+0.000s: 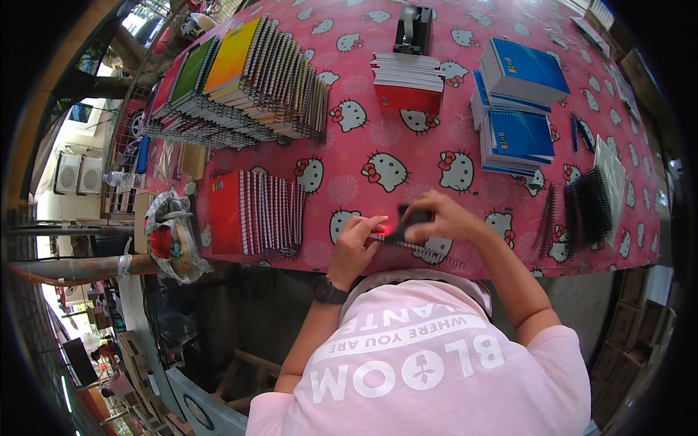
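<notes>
My left hand [354, 245], with a dark watch on its wrist, is near the table's front edge. Its fingers are drawn together beside a bright red spot; what they pinch is hidden. My right hand [445, 216] is closed around a blurred dark object [398, 227], whose kind I cannot make out. From beneath this hand a black spiral binding coil [440, 256] runs out to the right along the table edge. The two hands are close together, with the dark object between them.
Spiral notebooks [280, 80] stand in rows at far left, red ones [251, 211] nearer. A red-covered stack [408, 91] sits below a tape dispenser [414, 30]. Blue-covered stacks [518, 138] are at right, near loose black coils [587, 207]. A plastic-wrapped bundle [174, 236] hangs at the left edge.
</notes>
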`<action>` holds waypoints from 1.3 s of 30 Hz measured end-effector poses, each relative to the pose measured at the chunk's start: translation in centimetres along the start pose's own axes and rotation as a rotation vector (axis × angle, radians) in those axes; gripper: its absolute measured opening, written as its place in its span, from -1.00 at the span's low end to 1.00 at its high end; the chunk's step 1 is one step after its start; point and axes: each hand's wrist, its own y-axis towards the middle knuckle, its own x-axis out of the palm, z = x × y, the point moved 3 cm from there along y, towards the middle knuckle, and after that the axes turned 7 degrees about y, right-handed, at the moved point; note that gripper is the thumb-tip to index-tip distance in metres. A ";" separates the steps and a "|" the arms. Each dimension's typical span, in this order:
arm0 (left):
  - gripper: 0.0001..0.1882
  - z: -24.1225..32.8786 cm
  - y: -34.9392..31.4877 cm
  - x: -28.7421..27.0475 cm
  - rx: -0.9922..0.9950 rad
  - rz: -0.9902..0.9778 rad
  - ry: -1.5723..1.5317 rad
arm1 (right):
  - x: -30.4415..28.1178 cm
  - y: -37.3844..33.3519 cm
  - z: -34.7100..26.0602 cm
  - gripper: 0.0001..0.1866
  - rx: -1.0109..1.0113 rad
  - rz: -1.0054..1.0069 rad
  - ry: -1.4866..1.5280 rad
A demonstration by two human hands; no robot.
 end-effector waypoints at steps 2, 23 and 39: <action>-0.53 0.2 0.1 -0.3 0.094 0.104 0.087 | -1.1 0.4 1.8 -0.48 0.184 0.098 -0.058; -0.74 -3.7 -2.4 0.6 -0.522 0.246 -0.518 | 0.2 4.6 0.4 -0.50 0.167 0.005 -0.115; -0.86 -0.3 -0.3 -2.7 -0.381 0.165 -0.605 | 4.6 2.2 -5.6 -0.73 -0.304 0.266 -0.067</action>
